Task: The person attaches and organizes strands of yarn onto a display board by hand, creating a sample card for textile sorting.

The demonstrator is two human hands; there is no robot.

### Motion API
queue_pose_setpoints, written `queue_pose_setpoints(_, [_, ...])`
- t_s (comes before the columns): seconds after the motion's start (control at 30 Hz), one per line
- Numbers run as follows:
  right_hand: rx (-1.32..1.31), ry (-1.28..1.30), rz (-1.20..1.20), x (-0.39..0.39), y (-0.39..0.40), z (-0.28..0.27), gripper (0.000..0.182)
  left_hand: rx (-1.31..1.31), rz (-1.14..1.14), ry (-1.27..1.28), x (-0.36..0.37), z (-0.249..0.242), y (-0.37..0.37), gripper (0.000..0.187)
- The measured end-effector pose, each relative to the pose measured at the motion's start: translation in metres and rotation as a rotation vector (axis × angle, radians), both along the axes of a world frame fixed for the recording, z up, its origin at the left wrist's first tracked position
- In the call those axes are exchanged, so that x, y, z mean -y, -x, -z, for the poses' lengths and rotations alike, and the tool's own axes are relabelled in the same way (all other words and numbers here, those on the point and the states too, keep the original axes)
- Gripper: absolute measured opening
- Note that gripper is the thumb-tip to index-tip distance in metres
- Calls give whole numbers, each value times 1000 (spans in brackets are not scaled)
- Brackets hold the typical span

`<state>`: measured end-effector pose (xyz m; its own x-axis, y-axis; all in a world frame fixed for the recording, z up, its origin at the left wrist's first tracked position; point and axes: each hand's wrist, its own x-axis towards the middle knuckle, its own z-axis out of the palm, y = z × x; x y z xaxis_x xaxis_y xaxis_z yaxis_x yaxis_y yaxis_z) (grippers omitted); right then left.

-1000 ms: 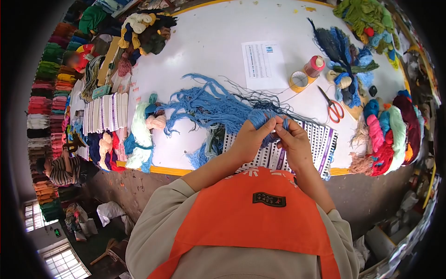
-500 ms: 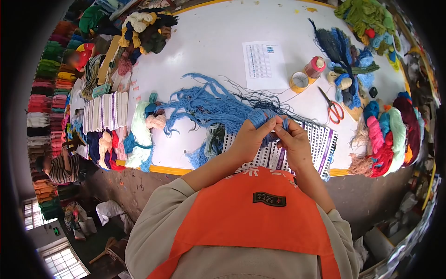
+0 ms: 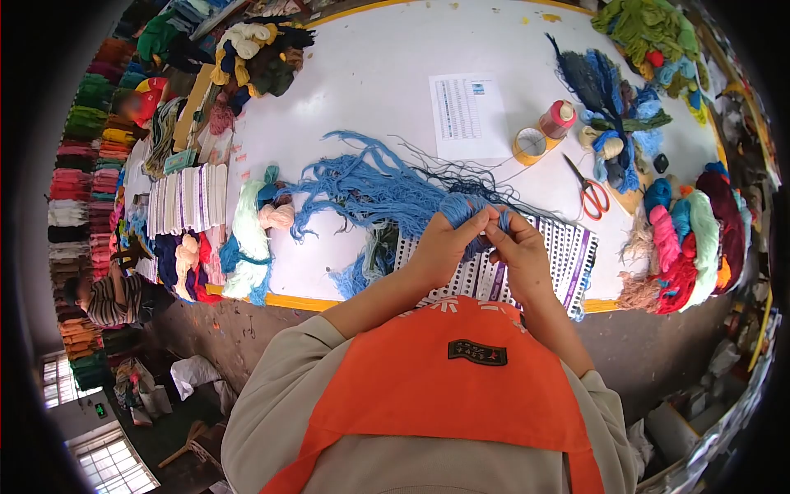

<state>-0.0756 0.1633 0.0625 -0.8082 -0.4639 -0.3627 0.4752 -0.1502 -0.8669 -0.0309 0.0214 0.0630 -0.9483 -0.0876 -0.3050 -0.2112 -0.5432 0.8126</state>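
Note:
Blue yarn (image 3: pixel 354 183) spreads in loose strands over the white table, and its gathered end runs into my hands. My left hand (image 3: pixel 448 247) is closed round this bundle, thumb on top. Close against it, my right hand (image 3: pixel 517 244) pinches blue strands between thumb and fingers; the fingertips of both hands meet. Beneath them lie white cards with rows of holes and purple stripes (image 3: pixel 576 267). Dark thin strands (image 3: pixel 473 183) trail behind the hands. Red-handled scissors (image 3: pixel 592 196) rest to the right.
A printed sheet (image 3: pixel 467 115), a tape roll (image 3: pixel 529 145) and a thread cone (image 3: pixel 558 119) lie behind the hands. Coloured yarn skeins (image 3: pixel 676 239) line the right edge; pale green yarn (image 3: pixel 247 239) and a card stack (image 3: pixel 189 198) are at left. Two people are at far left.

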Motion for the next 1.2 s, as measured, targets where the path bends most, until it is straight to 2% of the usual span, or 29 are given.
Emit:
queue_pose_setpoints(0.93, [-12,-3,-6,-2,-1,0,19,19,-31,-18,-3,2,1,19])
queue_pose_setpoints(1.2, [-38,24,20,0,-2,3,23,-36,-6,67,-1,-2,0,19])
